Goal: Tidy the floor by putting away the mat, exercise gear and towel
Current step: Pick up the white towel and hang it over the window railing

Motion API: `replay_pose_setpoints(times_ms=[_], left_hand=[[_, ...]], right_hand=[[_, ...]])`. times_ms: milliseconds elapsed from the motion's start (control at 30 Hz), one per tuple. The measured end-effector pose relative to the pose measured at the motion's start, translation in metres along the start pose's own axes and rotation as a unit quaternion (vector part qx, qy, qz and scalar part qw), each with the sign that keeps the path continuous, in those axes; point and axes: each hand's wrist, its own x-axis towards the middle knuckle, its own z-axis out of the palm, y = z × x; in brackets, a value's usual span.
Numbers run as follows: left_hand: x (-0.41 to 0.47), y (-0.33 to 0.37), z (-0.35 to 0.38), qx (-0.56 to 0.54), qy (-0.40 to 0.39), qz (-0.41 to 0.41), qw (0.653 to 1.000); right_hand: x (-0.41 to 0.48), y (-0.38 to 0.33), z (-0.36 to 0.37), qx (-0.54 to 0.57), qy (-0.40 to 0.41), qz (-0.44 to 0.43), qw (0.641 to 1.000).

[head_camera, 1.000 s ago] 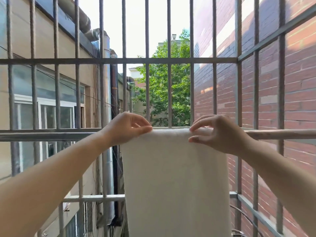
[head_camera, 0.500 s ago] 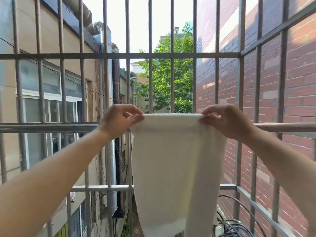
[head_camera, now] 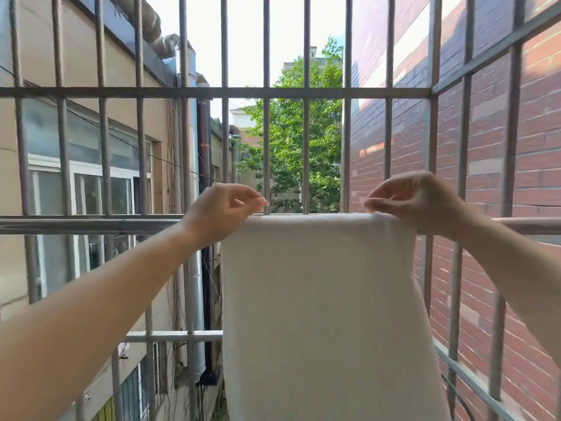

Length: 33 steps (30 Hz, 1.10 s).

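A white towel (head_camera: 318, 299) hangs folded over the horizontal metal rail (head_camera: 91, 224) of the window grille, its front half falling straight down out of the bottom of the view. My left hand (head_camera: 220, 209) hovers at the towel's top left corner, fingers loosely curled, fingertips just above the fold. At the top right corner is my right hand (head_camera: 416, 203), fingers also loosely curled and lifted a little off the fold, its heel close to the towel's edge. Neither hand holds the cloth.
Vertical and horizontal grey bars (head_camera: 267, 92) of a metal cage enclose the space in front and to the right. Beyond are a beige building with windows (head_camera: 82, 192) on the left, a red brick wall (head_camera: 531, 177) on the right and a green tree (head_camera: 291, 147).
Both hands were pinching the towel's top corners and settling it over the rail; now the fingers have let go and lifted just off the fold. The towel stays draped.
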Motion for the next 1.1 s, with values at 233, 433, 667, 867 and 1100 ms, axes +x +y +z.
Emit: replay_pose_setpoints(times_ms=[233, 433, 667, 867, 1100], left_hand=[[-0.02, 0.003, 0.023, 0.262, -0.037, 0.123, 0.956], [-0.02, -0.006, 0.021, 0.313, -0.039, 0.153, 0.937], [-0.027, 0.005, 0.019, 0.353, -0.076, 0.077, 0.929], [-0.058, 0.012, 0.006, 0.345, -0.044, 0.113, 0.931], [-0.114, 0.035, 0.004, 0.28, -0.063, 0.074, 0.955]], right_hand=[[-0.021, -0.003, 0.038, -0.205, -0.044, -0.065, 0.976], [-0.021, 0.007, 0.042, -0.304, -0.056, -0.086, 0.947], [-0.025, -0.007, 0.039, -0.277, -0.061, -0.052, 0.958], [-0.047, -0.03, 0.036, -0.266, -0.049, -0.074, 0.96], [-0.088, -0.063, 0.044, -0.204, -0.06, -0.08, 0.974]])
